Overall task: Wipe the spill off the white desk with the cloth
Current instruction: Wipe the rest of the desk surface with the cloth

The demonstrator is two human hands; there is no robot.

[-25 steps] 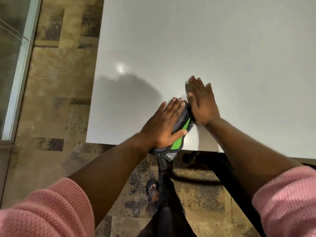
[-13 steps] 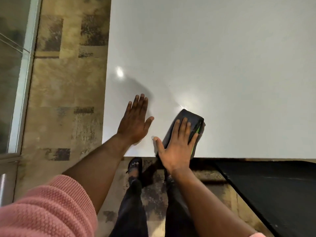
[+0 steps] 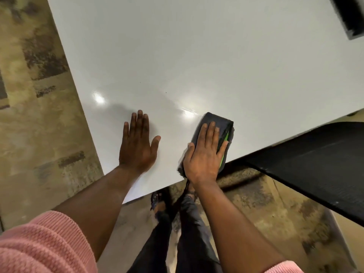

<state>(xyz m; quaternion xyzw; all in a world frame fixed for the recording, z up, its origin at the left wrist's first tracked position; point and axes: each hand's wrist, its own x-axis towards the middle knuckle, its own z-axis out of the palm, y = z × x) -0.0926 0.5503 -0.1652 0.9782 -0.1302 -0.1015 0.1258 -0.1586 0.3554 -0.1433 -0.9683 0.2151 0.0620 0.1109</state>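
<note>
A folded dark grey cloth [image 3: 215,123] with a green edge lies on the white desk [image 3: 197,56] near its front edge. My right hand [image 3: 203,154] presses flat on top of the cloth, fingers together. Flat on the bare desk to the left rests my left hand [image 3: 137,144], fingers spread, holding nothing. A faint wet streak [image 3: 189,112] glints just beyond the cloth. No clear puddle shows elsewhere.
A black chair or mat surface [image 3: 315,164] juts in at the right, under the desk edge. A dark object [image 3: 348,16] sits at the desk's far right corner. Patterned carpet [image 3: 39,115] lies left and below, with my legs and feet [image 3: 171,213].
One second ago my left hand was on the cloth; it let go and now lies flat to the left. My right hand took over the cloth. The view has tilted since half a second ago.
</note>
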